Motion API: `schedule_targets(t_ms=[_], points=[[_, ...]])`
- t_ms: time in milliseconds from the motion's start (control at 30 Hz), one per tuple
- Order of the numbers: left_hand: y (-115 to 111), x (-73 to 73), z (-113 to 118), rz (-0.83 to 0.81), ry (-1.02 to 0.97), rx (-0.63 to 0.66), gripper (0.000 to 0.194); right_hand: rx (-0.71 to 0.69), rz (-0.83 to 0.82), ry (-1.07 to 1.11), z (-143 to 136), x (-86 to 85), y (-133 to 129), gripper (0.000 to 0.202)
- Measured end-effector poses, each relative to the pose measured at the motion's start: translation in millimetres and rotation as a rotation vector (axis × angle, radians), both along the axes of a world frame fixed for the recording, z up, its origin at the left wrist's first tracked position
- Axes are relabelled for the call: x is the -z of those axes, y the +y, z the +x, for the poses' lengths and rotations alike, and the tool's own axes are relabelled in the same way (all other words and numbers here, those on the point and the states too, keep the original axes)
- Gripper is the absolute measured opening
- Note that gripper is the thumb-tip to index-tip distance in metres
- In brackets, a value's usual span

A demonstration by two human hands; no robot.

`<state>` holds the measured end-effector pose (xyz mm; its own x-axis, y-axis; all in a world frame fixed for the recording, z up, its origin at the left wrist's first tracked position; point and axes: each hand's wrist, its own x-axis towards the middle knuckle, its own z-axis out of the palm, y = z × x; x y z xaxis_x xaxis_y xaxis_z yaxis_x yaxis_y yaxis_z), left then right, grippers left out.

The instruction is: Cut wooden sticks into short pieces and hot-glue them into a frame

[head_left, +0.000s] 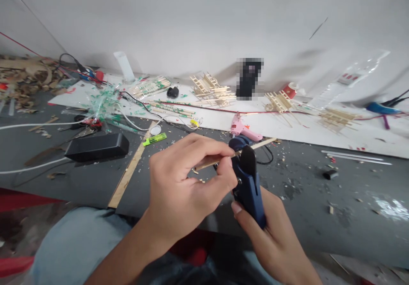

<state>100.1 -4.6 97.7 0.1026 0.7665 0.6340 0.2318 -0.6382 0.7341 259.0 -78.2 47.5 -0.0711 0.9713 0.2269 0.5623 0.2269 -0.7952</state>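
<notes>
A thin wooden stick (263, 143) is pinched between the thumb and forefinger of my left hand (191, 182), in front of me at the middle. My right hand (271, 229) is wrapped round the dark blue handles of a cutting tool (251, 191). The tool's head is beside my left fingertips, and the stick runs across it, pointing up to the right. Whether the blades touch the stick is hidden. Just behind the tool lies a pink glue gun (244, 128).
Small stick-built models (212, 90) stand on a white board (204, 121) at the back, near wrapped sticks (150, 87). A black box (97, 146) with a white cable, a green marker (155, 139) and a wooden strip (128, 178) lie left. Scraps dot the grey table (300, 221).
</notes>
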Motion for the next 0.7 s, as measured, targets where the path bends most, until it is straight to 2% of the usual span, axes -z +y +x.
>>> schedule_targets(t_ms=[567, 700], points=[[0.3, 2.7, 2.7, -0.02, -0.014, 0.008, 0.019, 0.026, 0.0, -0.03, -1.9, 0.9, 3.3, 0.022], [4.6, 1.9, -5.6, -0.135, -0.011, 0.076, 0.018, 0.028, 0.009, -0.097, 4.7, 0.6, 9.0, 0.014]])
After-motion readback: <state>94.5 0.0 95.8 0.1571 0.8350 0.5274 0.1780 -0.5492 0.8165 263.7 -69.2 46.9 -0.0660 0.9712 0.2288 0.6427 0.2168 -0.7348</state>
